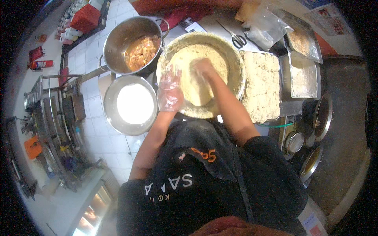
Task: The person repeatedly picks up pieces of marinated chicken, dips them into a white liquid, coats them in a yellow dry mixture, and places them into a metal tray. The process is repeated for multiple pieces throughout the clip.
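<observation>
A large round bowl (240,88) of pale yellow flour or breading (200,85) stands right in front of me, its walls coated with the powder. My left hand (170,91), in a clear plastic glove, lies over the bowl's left rim with its fingers stretched away from me; I see nothing in it. Inside the bowl, my right hand (203,67) is blurred by motion over the powder. Its fingers are indistinct, and whether it holds anything cannot be made out. Touching or close to the bowl's right side is a tray of breaded pieces (261,85) packed together.
Left of the bowl are a deep steel pot (113,44) with raw marinated meat (143,53) and a steel basin (110,103) with white contents (135,103). Black-handled scissors (238,40) and a plastic bag (265,32) lie behind. Metal trays (304,76) and wide pans (323,118) occupy the right.
</observation>
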The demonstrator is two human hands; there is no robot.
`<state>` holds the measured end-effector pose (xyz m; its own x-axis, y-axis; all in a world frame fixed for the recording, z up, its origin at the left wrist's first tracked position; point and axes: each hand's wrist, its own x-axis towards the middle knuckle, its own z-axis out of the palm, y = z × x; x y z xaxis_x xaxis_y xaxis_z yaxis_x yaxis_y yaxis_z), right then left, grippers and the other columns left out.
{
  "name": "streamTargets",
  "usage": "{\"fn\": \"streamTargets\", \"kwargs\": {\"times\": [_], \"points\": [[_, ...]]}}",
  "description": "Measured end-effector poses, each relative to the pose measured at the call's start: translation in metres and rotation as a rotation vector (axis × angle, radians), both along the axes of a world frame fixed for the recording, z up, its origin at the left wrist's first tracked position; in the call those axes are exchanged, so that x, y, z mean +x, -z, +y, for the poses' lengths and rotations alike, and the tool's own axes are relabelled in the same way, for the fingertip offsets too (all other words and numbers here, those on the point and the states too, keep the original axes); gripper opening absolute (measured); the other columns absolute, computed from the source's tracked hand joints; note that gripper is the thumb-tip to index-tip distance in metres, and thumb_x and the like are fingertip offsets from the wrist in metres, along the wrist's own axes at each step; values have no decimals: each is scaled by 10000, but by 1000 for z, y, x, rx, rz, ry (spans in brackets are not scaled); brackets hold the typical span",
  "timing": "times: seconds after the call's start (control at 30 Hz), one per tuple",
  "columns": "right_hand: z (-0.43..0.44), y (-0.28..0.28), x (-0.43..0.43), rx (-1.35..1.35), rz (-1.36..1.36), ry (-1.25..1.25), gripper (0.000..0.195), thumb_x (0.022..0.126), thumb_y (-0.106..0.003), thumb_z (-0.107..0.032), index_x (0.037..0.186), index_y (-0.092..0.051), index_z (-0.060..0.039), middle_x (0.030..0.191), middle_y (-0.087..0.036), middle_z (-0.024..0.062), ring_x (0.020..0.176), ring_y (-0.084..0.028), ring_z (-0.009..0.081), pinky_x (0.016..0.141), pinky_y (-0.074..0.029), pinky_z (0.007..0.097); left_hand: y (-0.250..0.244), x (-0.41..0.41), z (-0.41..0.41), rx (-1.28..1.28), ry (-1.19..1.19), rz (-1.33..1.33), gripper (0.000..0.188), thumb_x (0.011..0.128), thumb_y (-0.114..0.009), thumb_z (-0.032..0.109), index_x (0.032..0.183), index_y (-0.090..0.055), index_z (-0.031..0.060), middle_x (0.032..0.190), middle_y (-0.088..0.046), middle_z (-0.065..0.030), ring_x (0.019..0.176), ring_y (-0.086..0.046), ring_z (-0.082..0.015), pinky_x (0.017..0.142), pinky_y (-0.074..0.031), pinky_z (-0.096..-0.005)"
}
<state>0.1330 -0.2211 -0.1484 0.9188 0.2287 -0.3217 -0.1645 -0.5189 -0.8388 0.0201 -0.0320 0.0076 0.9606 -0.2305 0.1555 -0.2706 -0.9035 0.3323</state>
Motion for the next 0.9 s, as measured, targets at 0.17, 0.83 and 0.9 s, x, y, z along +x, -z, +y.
{"fn": "streamTargets", "kwargs": {"times": [0.17, 0.83, 0.9], "points": [[11, -55, 16, -185, 71, -89, 268, 791, -643, -235, 914, -712, -7, 861, -699, 187, 800, -684, 282, 686, -510, 411, -7, 2, -5, 31, -91, 109, 659, 786, -551, 84, 1436, -453, 121, 1542, -323, -185, 1398, -348, -378, 1164, -280, -467], [-36, -40, -15, -612, 83, -54, 543, 812, -666, -397, 1228, -629, -51, 1290, -594, 200, 1182, -571, 365, 1007, -446, 444, -17, -4, -12, 44, -78, 32, 592, 784, -539, 53, 1368, -543, 148, 1521, -374, -163, 1382, -385, -340, 1136, -336, -446], [-39, -23, -16, -563, 28, -93, 556, 810, -671, -415, 1225, -632, -47, 1289, -591, 209, 1175, -572, 367, 1005, -447, 448, -11, -4, -9, 25, -62, -5, 590, 783, -548, 58, 1366, -546, 150, 1510, -392, -160, 1374, -392, -348, 1130, -345, -445]]}}
